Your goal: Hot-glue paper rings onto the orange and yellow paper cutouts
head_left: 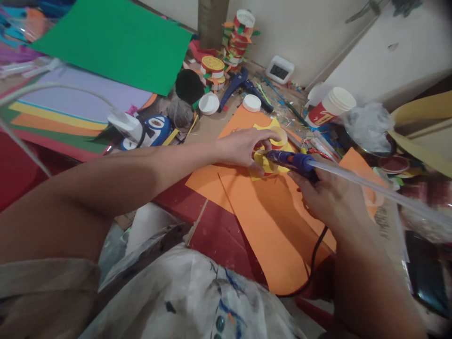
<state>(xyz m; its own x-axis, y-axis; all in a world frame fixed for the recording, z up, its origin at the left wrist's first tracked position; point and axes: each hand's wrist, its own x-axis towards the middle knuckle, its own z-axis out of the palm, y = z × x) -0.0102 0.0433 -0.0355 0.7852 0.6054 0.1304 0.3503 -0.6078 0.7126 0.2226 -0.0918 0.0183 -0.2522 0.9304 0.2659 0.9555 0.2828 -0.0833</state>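
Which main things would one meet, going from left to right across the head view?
Green sheet, left hand, blue glue gun body, right hand, shiny black object.

One glue gun (288,160), one green sheet (116,44), one digital clock (280,69) — and two white lids (252,103).

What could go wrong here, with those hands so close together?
The left hand is very near the tip of the blue glue gun that the right hand holds; if it is hot, a small slip might burn the skin.

Stray glue could also drip onto the orange sheet beneath.

And the dark cord loops by that sheet's near end, so it might catch and drag the paper.
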